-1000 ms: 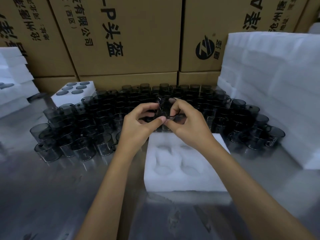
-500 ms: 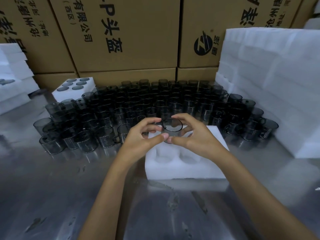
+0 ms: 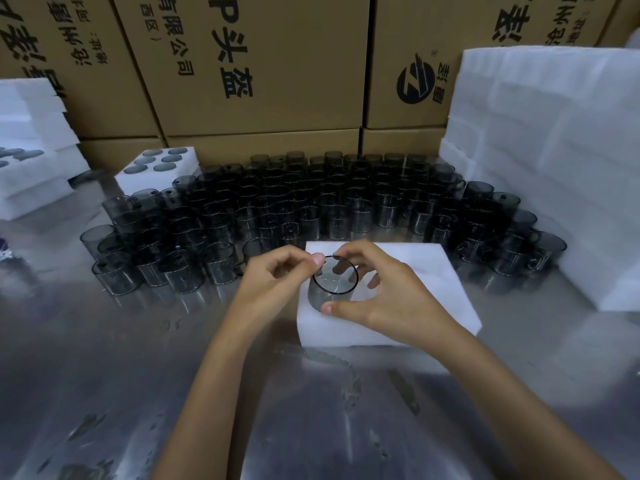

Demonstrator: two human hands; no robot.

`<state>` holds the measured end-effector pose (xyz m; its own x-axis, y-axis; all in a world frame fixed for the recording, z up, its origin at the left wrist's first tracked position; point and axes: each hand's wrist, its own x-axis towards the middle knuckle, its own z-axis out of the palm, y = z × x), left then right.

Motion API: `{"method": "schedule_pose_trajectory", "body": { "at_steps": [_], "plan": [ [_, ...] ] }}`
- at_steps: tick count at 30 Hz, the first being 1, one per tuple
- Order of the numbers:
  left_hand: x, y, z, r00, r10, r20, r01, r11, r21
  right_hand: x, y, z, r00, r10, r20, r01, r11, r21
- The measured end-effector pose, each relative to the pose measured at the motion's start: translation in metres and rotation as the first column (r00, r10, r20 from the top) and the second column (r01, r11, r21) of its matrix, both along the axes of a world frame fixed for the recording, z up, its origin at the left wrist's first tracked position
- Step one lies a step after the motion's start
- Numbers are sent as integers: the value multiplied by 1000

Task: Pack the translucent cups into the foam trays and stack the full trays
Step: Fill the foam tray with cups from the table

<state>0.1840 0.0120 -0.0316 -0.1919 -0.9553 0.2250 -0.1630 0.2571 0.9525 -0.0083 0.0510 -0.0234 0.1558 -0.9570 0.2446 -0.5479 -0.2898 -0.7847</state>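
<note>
Near the middle of the shiny metal surface [image 3: 104, 375] lies a white foam tray [image 3: 433, 271], and both hands meet over its left part. One translucent cup [image 3: 334, 280] sits partly down in a near-left pocket of that tray, rim up. Fingers of the left hand [image 3: 273, 282] pinch the rim at its far-left edge; the right hand [image 3: 388, 292] curls around the cup, thumb at the near side, fingers on the far rim. Beyond stands a dense crowd of loose cups [image 3: 311, 202], with a filled tray [image 3: 156, 169] at far left, stacked foam [image 3: 554, 150] at right, and cardboard boxes [image 3: 259, 64] behind.
</note>
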Motion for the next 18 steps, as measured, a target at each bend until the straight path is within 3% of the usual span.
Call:
{"method": "schedule_pose_trajectory", "body": {
  "at_steps": [9,12,14,18],
  "plan": [
    [-6,9,-5,990,138,35,-137,990,-43,-4,7,-3,981,-16,-193,16,1000,-4],
    [-7,18,-5,966,253,60,-227,933,-278,-5,17,-3,918,-39,-396,-32,985,-172],
    [-5,30,-9,953,274,126,-182,856,-484,-8,25,-4,863,-31,-504,-103,966,-236],
    [4,46,-24,942,169,290,26,823,-567,-18,29,-8,790,-26,-613,-164,954,-252]
  ]
}}
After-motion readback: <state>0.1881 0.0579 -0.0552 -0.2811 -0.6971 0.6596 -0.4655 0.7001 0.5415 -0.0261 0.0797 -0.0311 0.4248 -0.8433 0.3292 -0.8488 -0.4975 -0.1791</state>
